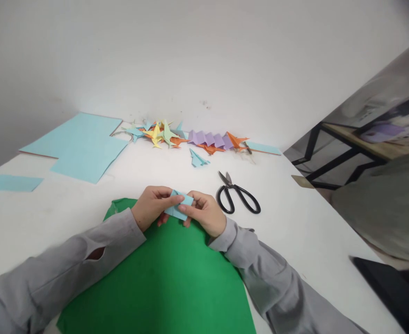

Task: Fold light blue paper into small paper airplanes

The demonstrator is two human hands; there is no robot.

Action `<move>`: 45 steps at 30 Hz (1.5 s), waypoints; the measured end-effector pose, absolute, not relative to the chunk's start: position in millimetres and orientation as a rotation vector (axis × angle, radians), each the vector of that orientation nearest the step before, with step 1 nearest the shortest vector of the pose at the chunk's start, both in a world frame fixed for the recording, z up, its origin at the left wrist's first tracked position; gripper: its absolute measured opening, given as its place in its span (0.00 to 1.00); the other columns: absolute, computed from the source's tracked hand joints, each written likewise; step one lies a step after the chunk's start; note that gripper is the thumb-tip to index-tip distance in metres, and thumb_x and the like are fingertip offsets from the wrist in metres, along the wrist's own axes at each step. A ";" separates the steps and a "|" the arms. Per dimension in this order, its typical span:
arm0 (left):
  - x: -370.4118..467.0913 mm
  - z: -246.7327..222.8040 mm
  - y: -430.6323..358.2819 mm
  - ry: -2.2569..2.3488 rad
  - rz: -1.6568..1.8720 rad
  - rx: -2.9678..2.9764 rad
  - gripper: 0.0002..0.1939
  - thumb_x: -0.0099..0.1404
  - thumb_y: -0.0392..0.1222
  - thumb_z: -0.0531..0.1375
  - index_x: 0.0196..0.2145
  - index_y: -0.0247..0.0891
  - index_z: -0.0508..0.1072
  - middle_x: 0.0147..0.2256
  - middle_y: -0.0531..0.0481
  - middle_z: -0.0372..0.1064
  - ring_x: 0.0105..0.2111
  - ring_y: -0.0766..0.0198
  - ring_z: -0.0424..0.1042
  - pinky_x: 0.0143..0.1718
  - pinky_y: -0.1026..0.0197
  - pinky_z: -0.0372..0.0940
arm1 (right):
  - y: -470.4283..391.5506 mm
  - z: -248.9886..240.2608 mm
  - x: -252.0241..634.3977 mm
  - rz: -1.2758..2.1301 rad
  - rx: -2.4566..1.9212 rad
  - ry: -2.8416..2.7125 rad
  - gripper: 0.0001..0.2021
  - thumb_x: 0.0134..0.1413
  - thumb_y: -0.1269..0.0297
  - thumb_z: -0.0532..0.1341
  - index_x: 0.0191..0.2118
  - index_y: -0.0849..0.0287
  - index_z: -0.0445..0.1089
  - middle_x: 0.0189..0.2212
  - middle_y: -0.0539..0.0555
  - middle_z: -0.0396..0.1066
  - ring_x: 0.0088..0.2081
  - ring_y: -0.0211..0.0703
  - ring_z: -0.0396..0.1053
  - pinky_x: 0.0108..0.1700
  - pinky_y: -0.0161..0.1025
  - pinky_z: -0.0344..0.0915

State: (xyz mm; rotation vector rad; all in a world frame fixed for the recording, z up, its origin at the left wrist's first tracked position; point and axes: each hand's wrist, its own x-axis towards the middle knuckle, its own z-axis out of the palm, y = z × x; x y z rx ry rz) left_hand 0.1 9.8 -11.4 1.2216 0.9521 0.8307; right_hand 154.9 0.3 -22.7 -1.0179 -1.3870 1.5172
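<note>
A small folded piece of light blue paper [179, 209] is held up between both hands. My left hand [151, 206] pinches its left side, the thumb lying across the front. From the right, my right hand [207, 211] grips the same paper with thumb and fingers, the two thumbs close together. Both hands are over the far end of a green sheet [162, 273] on the white table. Black-handled scissors [237, 192] lie to the right of my right hand, blades slightly apart. Beyond the hands rests a folded light blue paper figure [198, 159].
Several colourful folded paper figures [161, 134] and a pleated purple paper [209, 139] line the wall. Large light blue sheets [79, 144] and a small blue strip [14, 183] lie left. A dark flat object [381, 283] sits at the right edge, near a person's clothing [381, 208].
</note>
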 end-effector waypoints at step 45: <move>-0.3 -15.5 11.2 0.997 0.890 1.257 0.14 0.52 0.48 0.60 0.21 0.32 0.69 0.12 0.59 0.56 0.09 0.74 0.56 0.06 0.71 0.52 | 3.2 -30.0 157.6 1.641 -0.991 -1.242 0.13 0.36 0.59 0.67 0.25 0.63 0.65 0.12 0.47 0.68 0.13 0.36 0.66 0.14 0.29 0.64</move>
